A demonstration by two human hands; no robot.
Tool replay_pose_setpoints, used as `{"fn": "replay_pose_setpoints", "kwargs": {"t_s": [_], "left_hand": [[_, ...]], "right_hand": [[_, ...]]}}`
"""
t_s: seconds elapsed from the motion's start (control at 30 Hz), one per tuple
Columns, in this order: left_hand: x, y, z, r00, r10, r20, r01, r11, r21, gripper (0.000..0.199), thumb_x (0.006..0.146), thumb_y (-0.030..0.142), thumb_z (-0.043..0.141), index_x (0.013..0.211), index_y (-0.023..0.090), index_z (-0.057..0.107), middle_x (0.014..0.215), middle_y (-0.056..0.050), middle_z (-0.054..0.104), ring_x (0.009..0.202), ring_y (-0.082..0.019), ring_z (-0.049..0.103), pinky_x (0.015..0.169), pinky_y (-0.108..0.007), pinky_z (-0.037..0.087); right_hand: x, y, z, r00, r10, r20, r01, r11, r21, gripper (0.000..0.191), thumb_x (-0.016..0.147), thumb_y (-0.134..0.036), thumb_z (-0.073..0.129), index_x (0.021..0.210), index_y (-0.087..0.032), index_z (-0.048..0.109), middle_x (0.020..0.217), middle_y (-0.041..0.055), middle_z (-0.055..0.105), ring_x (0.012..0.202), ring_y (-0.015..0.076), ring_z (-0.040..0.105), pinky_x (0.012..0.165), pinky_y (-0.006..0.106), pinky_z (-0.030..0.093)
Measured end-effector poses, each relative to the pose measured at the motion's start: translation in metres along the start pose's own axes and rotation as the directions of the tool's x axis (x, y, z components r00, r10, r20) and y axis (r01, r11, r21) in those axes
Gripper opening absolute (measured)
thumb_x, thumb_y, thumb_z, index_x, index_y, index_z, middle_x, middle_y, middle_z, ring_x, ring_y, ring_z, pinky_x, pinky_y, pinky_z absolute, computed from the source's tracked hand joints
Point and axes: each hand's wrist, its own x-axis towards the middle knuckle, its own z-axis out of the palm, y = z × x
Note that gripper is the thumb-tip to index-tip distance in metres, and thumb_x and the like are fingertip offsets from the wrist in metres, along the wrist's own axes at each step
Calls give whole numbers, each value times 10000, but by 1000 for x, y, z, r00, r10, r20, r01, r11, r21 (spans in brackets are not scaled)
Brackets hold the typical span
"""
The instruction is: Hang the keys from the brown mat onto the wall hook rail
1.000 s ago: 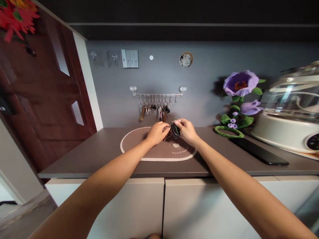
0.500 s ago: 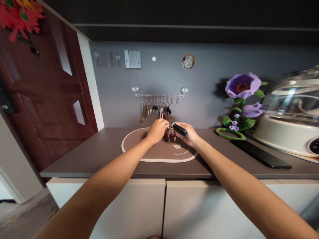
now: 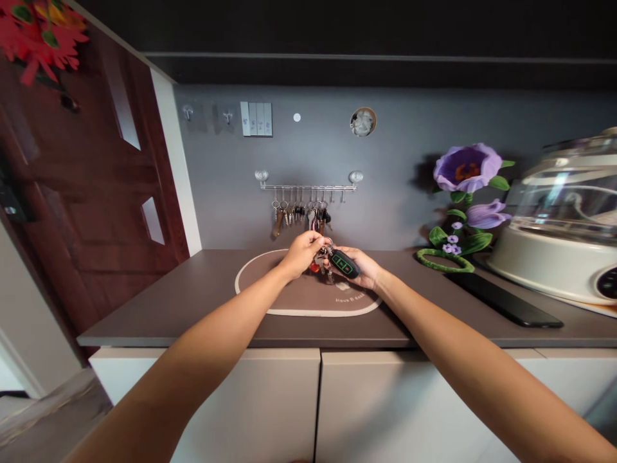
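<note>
My left hand (image 3: 304, 252) is closed in a pinch on the ring of a key bunch (image 3: 330, 275), whose metal keys and a small red piece hang between my hands. My right hand (image 3: 362, 266) grips the black key fob (image 3: 344, 263) of the same bunch, its green-outlined buttons facing me. Both hands are over an oval brown mat (image 3: 270, 292) with a pale rim. Behind them, a clear rail (image 3: 308, 188) on the wall carries several hanging keys (image 3: 290, 214), with a few bare hooks at its right end.
To the right are a black phone (image 3: 506, 301), a purple knitted flower (image 3: 467, 168) with a green ring base (image 3: 446, 260), and a white appliance (image 3: 554, 251) with a transparent top. A dark shelf (image 3: 308, 38) overhangs the grey counter (image 3: 168, 302). A wooden door (image 3: 87, 193) stands left.
The black fob has turned, so its buttons now face me, and it sits slightly lower and further left. The red piece now shows near my left fingers. My hands are slightly lower.
</note>
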Motion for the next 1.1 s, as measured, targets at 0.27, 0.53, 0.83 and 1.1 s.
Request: {"fn": "replay_pose_setpoints", "kwargs": {"t_s": [0.27,0.53,0.83,1.1], "left_hand": [[0,3,1,991,-122,-46,105,958,-268,177,736,280,565,778,109,546,855,-86,634,709,-120,593,666,-266,481],[3,1,2,982,-161,-102,119,936,-332,170,718,270,584,771,112,548,849,-85,644,771,-130,599,731,-292,475],[0,2,8,982,-147,-121,101,940,-326,212,669,281,632,781,117,558,816,-61,636,744,-125,589,703,-270,464],[1,-4,5,995,-55,-87,40,986,-163,300,689,392,592,827,127,563,816,-50,630,718,-117,578,669,-250,448]], "right_hand": [[4,1,2,992,-93,-90,83,991,-102,155,693,-118,501,833,-139,564,707,34,625,602,114,580,639,260,472],[8,1,-1,908,-335,-253,282,933,-224,191,648,-317,622,770,-178,575,830,13,637,681,110,569,674,247,443],[7,3,3,899,-426,-100,376,869,-321,236,611,-336,675,771,-171,622,756,-5,632,674,106,570,709,266,433],[8,4,1,887,-453,-94,398,851,-343,247,616,-342,673,771,-157,621,754,4,630,668,100,562,718,266,422]]}}
